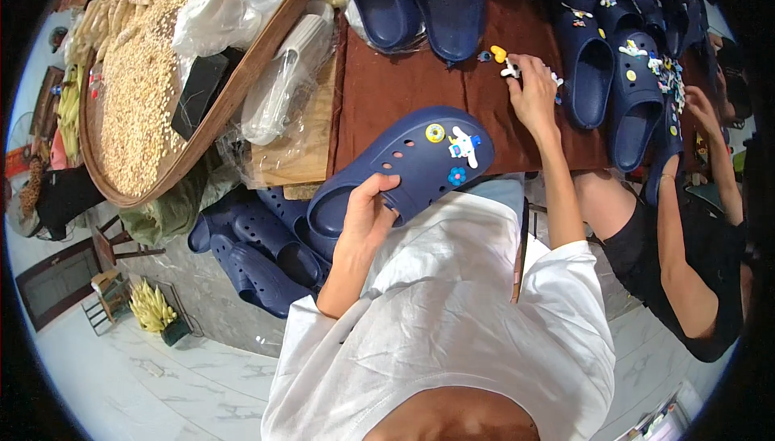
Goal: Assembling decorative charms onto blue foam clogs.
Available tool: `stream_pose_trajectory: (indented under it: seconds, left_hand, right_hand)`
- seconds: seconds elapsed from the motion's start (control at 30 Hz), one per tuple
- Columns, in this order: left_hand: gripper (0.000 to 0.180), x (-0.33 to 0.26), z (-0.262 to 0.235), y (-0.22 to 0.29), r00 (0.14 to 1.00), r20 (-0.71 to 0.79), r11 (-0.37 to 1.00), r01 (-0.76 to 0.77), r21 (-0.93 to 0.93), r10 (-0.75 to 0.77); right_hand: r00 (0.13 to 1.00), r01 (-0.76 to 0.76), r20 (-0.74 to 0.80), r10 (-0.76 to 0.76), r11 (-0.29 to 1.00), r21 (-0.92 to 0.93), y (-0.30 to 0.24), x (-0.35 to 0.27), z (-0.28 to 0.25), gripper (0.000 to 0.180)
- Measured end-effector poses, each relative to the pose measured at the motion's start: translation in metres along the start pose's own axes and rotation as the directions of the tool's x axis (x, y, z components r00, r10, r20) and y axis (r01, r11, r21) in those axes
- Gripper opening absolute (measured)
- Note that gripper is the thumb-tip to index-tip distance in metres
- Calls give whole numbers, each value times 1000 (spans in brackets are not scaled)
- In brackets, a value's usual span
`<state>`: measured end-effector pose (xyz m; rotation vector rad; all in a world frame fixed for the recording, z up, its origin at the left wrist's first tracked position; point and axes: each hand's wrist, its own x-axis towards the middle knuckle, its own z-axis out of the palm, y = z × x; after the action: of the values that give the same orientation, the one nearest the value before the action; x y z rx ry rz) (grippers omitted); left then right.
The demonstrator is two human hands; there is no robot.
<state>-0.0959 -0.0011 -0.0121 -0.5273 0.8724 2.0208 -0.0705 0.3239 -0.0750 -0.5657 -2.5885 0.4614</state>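
A navy clog (379,168) is tilted in front of my chest, with my left hand (370,209) closed around its side near the strap. On its toe sit a yellow ring-shaped charm (435,133), a white character charm (463,147) and a blue flower charm (457,176). Over the brown cloth (412,86), my right hand (533,94) has its fingers bent down and closed at a small white shoe charm (510,70). A yellow charm (498,54) and a dark blue one (484,57) lie just beyond the fingertips.
Navy clogs (448,5) stand at the far edge, and decorated clogs (634,78) line the right side. A co-worker's hand (701,110) is among charms there. At left are a grain-filled round tray (234,90) and a bagged white clog (286,78). Several clogs (262,251) are piled lower left.
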Motion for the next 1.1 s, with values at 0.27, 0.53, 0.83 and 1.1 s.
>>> stream_pose_trajectory:
  seconds: [0.27, 0.53, 0.83, 1.1]
  left_hand:
    - [38, 2, -1, 3, 998, -31, 989, 50, -140, -54]
    - [32, -6, 5, 3, 996, -93, 994, -11, -109, 1]
    - [33, -6, -11, -7, 996, -83, 1000, -14, 13, 15]
    - [41, -11, 3, -6, 993, -78, 995, -89, 55, 93]
  right_hand:
    - [993, 105, -43, -110, 988, -115, 3, 0, -1, 26]
    - [929, -136, 343, -140, 732, 667, -91, -10, -73, 20]
    - [645, 274, 411, -644, 697, 663, -153, -16, -56, 20]
    - [614, 338, 439, -656, 721, 605, -155, -11, -57, 22]
